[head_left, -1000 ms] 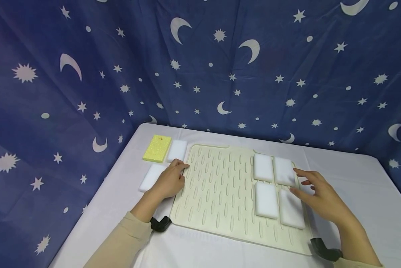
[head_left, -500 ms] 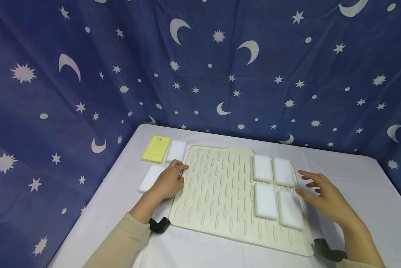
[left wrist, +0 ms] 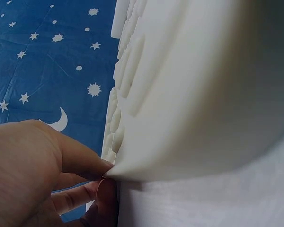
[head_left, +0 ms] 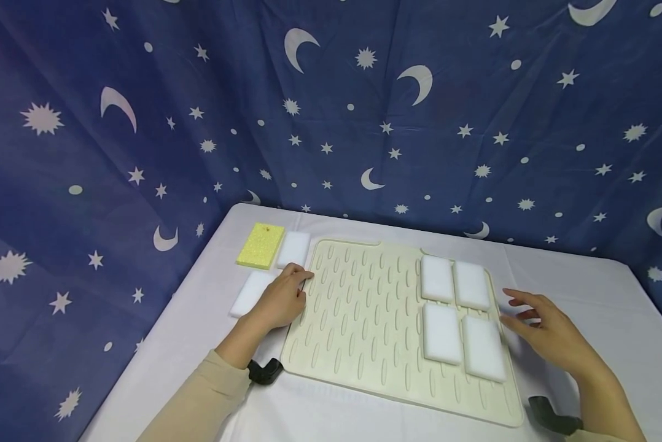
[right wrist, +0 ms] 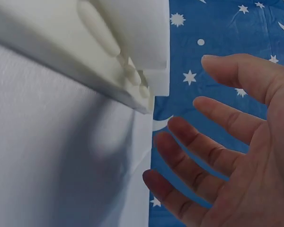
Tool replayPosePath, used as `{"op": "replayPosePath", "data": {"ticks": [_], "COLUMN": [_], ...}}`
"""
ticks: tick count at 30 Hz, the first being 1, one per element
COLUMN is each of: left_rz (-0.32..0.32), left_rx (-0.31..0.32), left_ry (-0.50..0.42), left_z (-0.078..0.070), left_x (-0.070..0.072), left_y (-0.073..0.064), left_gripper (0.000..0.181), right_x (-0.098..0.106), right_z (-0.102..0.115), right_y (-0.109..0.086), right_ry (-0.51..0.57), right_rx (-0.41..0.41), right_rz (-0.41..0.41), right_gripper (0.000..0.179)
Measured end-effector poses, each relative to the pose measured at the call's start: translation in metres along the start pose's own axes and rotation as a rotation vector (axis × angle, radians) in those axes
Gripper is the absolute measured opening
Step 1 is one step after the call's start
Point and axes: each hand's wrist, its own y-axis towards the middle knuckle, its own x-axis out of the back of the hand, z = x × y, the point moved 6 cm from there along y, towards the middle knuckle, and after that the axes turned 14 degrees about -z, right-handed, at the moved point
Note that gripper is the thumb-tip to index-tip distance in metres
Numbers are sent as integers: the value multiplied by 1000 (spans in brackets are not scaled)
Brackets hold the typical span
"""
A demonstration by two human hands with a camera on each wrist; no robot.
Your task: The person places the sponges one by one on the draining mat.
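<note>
A cream ribbed drying mat (head_left: pixel 358 319) lies on the white-covered table, several white sponges (head_left: pixel 441 333) resting on its right part in two rows. At the mat's left edge, my left hand (head_left: pixel 278 298) pinches the rim between thumb and fingers; the left wrist view shows the mat's edge (left wrist: pixel 132 161) held at the fingertips. My right hand (head_left: pixel 554 334) hovers just off the mat's right edge with spread, slightly bent fingers and nothing in them. In the right wrist view that hand (right wrist: pixel 227 146) faces the mat's side (right wrist: pixel 61 52) across a gap.
Left of the mat lie a yellow sponge (head_left: pixel 260 245) and two white sponges, one (head_left: pixel 295 249) beside the yellow one and another (head_left: pixel 250 294) partly behind the left hand. A blue curtain (head_left: pixel 331 110) with moons and stars hangs behind the table (head_left: pixel 585 282).
My right hand has drawn away to the right, from beside the right-hand white sponges to outside the mat's edge. The left hand has stayed at the mat's left rim.
</note>
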Motion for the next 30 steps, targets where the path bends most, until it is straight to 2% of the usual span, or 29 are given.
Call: {"op": "replayPosePath", "data": {"ticks": [9,30], "left_rz": [-9,-6], "left_rx": [-3,8], "left_ry": [4,5], "left_z": [-1,-2], "left_x": [1,0], "left_y": [0,-2], "left_gripper": [44,44], "right_x": [-5,-16], "right_z": [-9,-21], "right_y": [0,-4], "right_ry": [-4,85], "right_rx": [-32,9], "right_rz": [47,93], "right_gripper": [62,58]}}
